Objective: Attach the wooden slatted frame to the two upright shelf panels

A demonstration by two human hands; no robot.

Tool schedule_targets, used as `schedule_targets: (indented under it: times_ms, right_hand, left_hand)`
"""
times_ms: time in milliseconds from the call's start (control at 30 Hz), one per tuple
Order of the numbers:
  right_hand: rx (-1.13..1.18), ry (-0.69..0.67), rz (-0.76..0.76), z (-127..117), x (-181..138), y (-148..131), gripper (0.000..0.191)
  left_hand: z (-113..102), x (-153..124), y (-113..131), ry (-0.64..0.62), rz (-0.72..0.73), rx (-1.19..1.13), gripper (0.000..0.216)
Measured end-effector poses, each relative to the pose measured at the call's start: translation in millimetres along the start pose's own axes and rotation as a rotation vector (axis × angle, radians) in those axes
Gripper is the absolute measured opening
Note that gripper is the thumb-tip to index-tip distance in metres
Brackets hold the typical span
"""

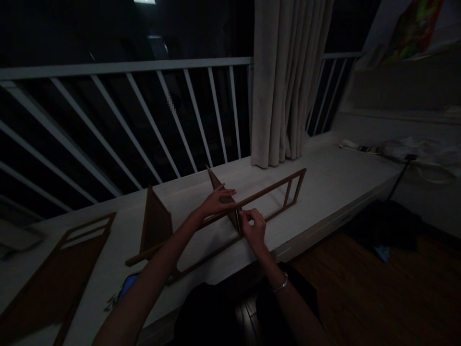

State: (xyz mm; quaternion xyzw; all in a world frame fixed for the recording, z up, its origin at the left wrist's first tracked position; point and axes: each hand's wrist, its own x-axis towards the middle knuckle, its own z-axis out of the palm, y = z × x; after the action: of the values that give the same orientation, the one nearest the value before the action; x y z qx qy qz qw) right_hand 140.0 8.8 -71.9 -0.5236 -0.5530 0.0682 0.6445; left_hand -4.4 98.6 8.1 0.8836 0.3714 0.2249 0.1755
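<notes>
A long brown wooden frame (273, 192) lies across the white ledge (334, 182), with two upright brown panels slotted into it. My left hand (216, 202) rests on top of the right-hand upright panel (225, 202), fingers laid along its upper edge. At that panel's near corner, where it meets the frame's rail, the fingers of my right hand (254, 228) are pinched together; anything held there is too small to make out. The other upright panel (155, 223) stands further left, untouched.
A flat brown panel with slots (61, 274) lies on the ledge at far left. A blue-edged object (127, 286) sits near the front edge. White railing (126, 67) and a curtain (288, 81) stand behind. Clutter (421, 151) lies at far right, with wooden floor below.
</notes>
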Motion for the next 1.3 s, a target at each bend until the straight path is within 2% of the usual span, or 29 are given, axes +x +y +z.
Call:
schedule_targets:
  times_ms: [267, 500, 667, 767, 967, 1300]
  right_hand:
    - [0.260, 0.053, 0.120, 1, 3, -10, 0.013]
    - [0.444, -0.027, 0.400, 8, -1, -4, 0.023]
    - [0.569, -0.084, 0.458, 7, -1, -5, 0.024]
    - [0.585, -0.098, 0.440, 6, 0, -8, 0.023]
    - [0.398, 0.019, 0.287, 10, -1, -16, 0.019]
    - [0.225, -0.089, 0.029, 3, -5, -16, 0.021]
  left_hand:
    - [-2, 0, 4, -0.001, -0.013, -0.007, 0.056]
    - [1, 1, 1, -0.001, -0.009, -0.018, 0.056]
    - [2, 2, -2, 0.001, -0.019, -0.007, 0.057]
    - [3, 2, -3, 0.006, 0.001, -0.005, 0.057]
    - [1, 1, -2, 0.006, 0.003, 0.001, 0.057]
    - [0, 1, -2, -0.006, -0.028, -0.018, 0.060]
